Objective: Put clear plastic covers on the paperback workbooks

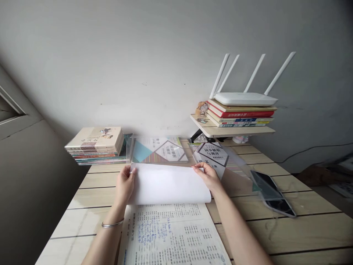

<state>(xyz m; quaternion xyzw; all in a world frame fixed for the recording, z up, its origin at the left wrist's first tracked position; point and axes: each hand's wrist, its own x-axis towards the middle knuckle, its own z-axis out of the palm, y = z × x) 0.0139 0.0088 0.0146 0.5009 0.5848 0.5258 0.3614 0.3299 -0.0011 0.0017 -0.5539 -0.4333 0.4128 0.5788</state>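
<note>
A blank white sheet of paper (169, 184) is stretched between my two hands, its lower edge rolled into a curve. My left hand (126, 184) pinches its upper left corner between thumb and fingers; a silver bangle circles that wrist. At the upper right corner, my right hand (207, 177) pinches the same sheet. Below the curve lies a printed paper (176, 235) with blue handwriting, its top hidden behind the white sheet. Whether the two are one piece I cannot tell. Just beyond my hands are a workbook (160, 149) and another workbook (213, 156), both in clear plastic covers.
At the left back stands a stack of books (95, 141). A white router (245, 98) with upright antennas sits on books (239, 114) on a small raised shelf (234, 131). To the right, a dark phone (273, 193) lies on the slatted wooden table (303, 228), partly under clear plastic.
</note>
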